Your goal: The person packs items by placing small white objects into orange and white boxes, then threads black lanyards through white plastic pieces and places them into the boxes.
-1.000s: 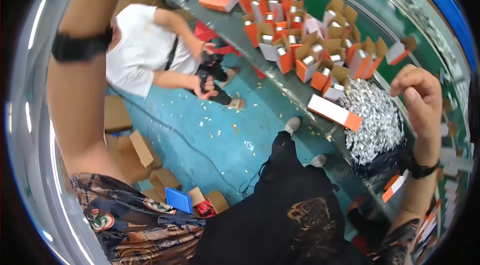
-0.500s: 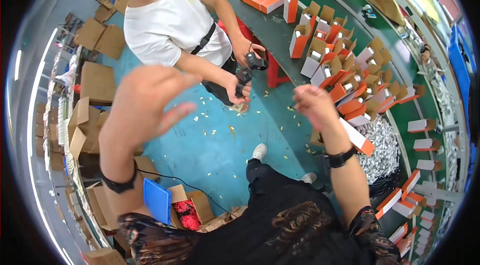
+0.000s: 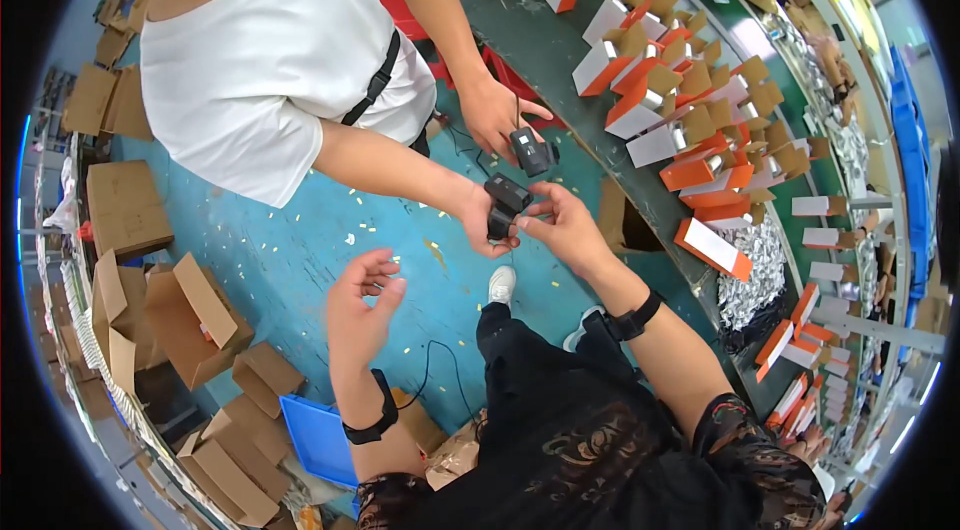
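Remotely, I watch a white-shirted co-worker (image 3: 235, 95) across the upper left and a dark green bench (image 3: 535, 38) bearing orange-and-white boxes (image 3: 630, 117) at upper right. Left of centre, my left hand (image 3: 360, 308) is empty, thumb and fingers apart; at centre, my right hand (image 3: 570, 232) meets the lower black device (image 3: 508, 193) lying in the co-worker's hand (image 3: 479, 222), though whether it grips I cannot tell. I judge this an initial-contact step, where a secure hold calls for thumb and fingers closing squarely around the device.
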Available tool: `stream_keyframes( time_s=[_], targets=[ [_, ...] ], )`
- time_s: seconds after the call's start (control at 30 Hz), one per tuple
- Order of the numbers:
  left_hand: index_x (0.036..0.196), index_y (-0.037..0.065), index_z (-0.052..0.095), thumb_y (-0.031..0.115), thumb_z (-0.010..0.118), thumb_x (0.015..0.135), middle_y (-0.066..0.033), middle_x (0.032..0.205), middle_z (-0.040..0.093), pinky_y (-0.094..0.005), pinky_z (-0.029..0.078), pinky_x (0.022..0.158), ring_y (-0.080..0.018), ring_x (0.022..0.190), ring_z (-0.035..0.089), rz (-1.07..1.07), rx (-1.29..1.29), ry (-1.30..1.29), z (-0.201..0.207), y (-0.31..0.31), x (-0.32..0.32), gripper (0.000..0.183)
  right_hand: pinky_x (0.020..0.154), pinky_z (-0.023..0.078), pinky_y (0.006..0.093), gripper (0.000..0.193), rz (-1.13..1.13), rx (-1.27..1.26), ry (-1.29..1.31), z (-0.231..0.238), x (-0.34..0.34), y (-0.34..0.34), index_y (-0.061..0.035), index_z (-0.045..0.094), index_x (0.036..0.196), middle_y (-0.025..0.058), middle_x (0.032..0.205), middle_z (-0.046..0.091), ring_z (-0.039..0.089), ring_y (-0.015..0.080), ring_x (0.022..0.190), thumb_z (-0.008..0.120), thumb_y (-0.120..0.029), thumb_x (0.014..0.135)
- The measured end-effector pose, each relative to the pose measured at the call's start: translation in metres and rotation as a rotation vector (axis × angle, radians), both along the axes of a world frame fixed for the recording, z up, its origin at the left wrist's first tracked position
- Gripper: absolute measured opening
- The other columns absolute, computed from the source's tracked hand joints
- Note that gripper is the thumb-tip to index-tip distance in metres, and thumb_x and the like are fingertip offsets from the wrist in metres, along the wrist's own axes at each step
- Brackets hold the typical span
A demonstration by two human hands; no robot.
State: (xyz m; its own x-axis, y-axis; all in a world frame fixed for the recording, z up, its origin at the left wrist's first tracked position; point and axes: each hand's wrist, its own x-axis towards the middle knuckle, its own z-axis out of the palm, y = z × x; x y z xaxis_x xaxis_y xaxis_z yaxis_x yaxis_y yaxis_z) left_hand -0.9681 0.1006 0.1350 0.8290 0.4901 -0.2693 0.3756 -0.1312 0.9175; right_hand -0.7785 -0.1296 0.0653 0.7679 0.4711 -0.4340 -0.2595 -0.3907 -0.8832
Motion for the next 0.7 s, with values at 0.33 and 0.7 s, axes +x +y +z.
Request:
stream_keyframes(
  time_s=[0.33, 0.7],
  targets=[
    [0.114, 0.005, 0.062, 0.010, 0.071, 0.079, -0.0062, 0.088, 0.065, -0.0296, 0.049, 0.068, -0.0163, 0.073, 0.060, -0.324, 0.313, -0.062, -0.004, -0.035, 0.059, 0.037, 0.074, 0.053, 0.0391, 0.046, 0.048, -0.335, -0.260, 0.019, 0.005, -0.006, -0.0023, 0.054, 0.122, 0.0159, 0.099, 0.066, 0.068, 0.0275, 0.081, 0.065, -0.012, 0.079],
    [0.112, 0.008, 0.062, 0.014, 0.073, 0.074, -0.0090, 0.086, 0.063, -0.0401, 0.050, 0.072, -0.0296, 0.082, 0.063, -0.418, 0.733, -0.138, -0.023, -0.067, 0.114, 0.041, 0.081, 0.052, 0.0463, 0.037, 0.080, -0.462, -0.458, 0.017, 0.023, -0.024, -0.0055, 0.058, 0.113, 0.0181, 0.100, 0.066, 0.064, 0.0375, 0.093, 0.066, -0.016, 0.078]
  ],
)
